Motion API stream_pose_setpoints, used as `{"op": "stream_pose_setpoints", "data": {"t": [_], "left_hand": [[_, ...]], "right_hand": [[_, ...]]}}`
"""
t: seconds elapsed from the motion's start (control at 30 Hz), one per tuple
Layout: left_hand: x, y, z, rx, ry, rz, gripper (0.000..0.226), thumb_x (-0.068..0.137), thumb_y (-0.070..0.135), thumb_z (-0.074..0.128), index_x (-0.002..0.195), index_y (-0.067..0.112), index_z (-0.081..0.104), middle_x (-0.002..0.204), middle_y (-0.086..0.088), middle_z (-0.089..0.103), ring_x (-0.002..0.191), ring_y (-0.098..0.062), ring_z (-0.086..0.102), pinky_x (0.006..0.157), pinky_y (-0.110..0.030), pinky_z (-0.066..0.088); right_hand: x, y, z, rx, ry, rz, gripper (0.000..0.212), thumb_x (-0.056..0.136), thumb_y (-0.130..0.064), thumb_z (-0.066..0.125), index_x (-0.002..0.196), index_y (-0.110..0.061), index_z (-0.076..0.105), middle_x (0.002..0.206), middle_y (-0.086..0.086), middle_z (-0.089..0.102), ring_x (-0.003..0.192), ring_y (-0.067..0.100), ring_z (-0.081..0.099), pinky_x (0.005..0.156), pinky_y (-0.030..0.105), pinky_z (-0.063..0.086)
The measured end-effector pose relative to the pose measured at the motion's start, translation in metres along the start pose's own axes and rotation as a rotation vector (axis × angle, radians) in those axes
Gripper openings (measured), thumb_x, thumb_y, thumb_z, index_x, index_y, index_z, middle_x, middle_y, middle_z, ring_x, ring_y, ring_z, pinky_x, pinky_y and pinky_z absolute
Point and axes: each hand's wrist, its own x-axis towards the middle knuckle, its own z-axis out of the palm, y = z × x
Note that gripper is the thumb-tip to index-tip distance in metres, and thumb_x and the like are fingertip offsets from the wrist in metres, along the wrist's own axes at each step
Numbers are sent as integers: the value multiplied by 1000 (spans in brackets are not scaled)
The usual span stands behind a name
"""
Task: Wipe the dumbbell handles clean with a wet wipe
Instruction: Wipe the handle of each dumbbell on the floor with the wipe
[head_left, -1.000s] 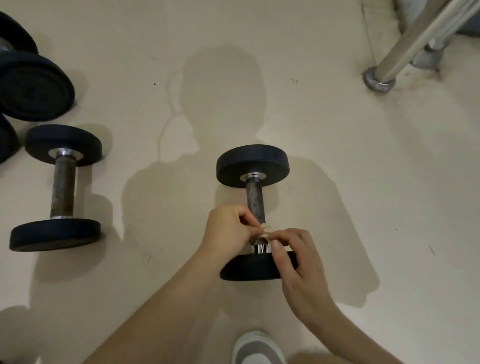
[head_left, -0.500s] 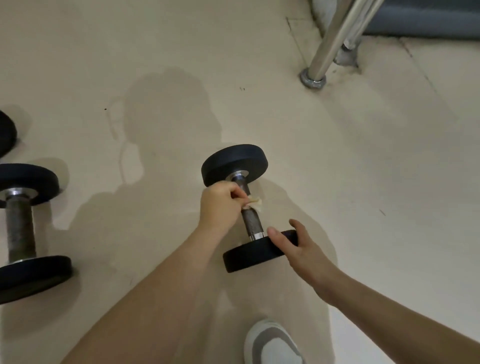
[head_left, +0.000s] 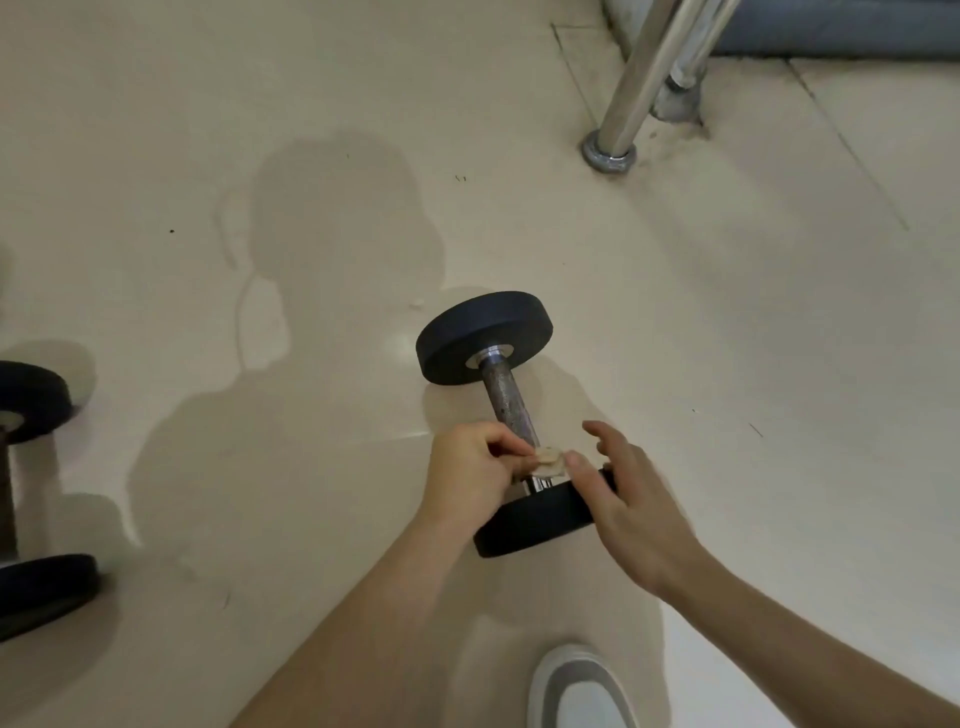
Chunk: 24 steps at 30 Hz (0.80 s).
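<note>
On the beige floor (head_left: 727, 364), a black-plated dumbbell (head_left: 483, 338) with a rusty steel handle (head_left: 506, 400) points toward 11 o'clock. The left hand (head_left: 470, 480) pinches a crumpled beige wet wipe (head_left: 550, 462) at the handle's 5 o'clock end. The right hand (head_left: 636, 519), fingers spread, rests on the near plate (head_left: 530, 532). Risk: the round plates may roll if that bracing slips.

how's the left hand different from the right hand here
The left hand is curled and pinches the wipe against the dumbbell handle; the right hand is open, fingers spread. The left hand sits at the handle's near end; the right hand lies over the near black plate, thumb by the wipe. Both are bare and at the same dumbbell.
</note>
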Motion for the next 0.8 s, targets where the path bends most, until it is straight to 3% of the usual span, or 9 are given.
{"op": "stream_pose_setpoints", "data": {"t": [0.07,0.23,0.3,0.4,0.47,0.53,0.6,0.73,0.8], "left_hand": [[8,-1,3,66,-60,68,15,75,4,76,70,18,72,73,9,66,72,-3,64,69,-16,52],[43,14,10,-76,301,61,5,75,14,78,77,18,75,81,8,68,77,-3,63,70,-15,51],[32,15,18,-63,176,55,7,75,13,78,75,18,74,78,10,68,76,-3,64,67,-11,50],[27,12,21,76,-142,82,15,73,6,78,70,20,72,76,8,66,75,-10,65,71,-19,54],[42,15,17,211,-83,167,11,75,9,77,73,19,73,80,8,65,79,-8,62,75,-17,50],[58,22,13,175,166,173,5,76,13,76,76,18,74,82,7,65,79,-6,60,71,-9,43],[57,26,19,117,281,179,4,78,12,74,79,16,74,84,6,64,78,-5,59,65,-4,41],[28,10,32,160,-46,205,9,78,6,74,79,15,75,84,8,65,78,-3,62,72,-12,52],[36,9,30,224,-29,279,9,77,4,74,78,13,75,82,8,64,75,-2,60,71,-12,48]], "right_hand": [[-1,0,-2,-53,-41,-16,76,79,-70,47,143,-35,26,142,-6,37,120,10,41,93,25,32],[14,15,-16,139,-63,60,73,78,-63,58,140,-37,30,140,-9,37,115,8,40,92,26,33],[17,20,-20,207,-62,98,74,72,-65,54,138,-39,34,136,-9,40,116,11,43,94,28,37],[20,21,-23,261,-47,108,69,68,-63,51,131,-40,41,130,-8,43,112,11,46,91,28,39],[20,21,-24,281,-49,106,62,66,-62,52,123,-40,46,126,-7,46,110,11,49,87,27,41],[19,21,-23,306,-63,112,50,69,-54,53,117,-39,50,123,-8,48,108,9,50,81,23,42],[22,22,-26,347,-72,150,42,70,-48,53,112,-38,53,121,-9,50,107,9,52,80,24,43],[30,20,-31,545,-67,324,16,84,-27,54,98,-32,61,112,-1,59,95,15,53,88,36,46],[32,21,-31,542,-56,353,16,87,-24,52,96,-32,62,111,0,60,94,16,53,90,37,46]]}}
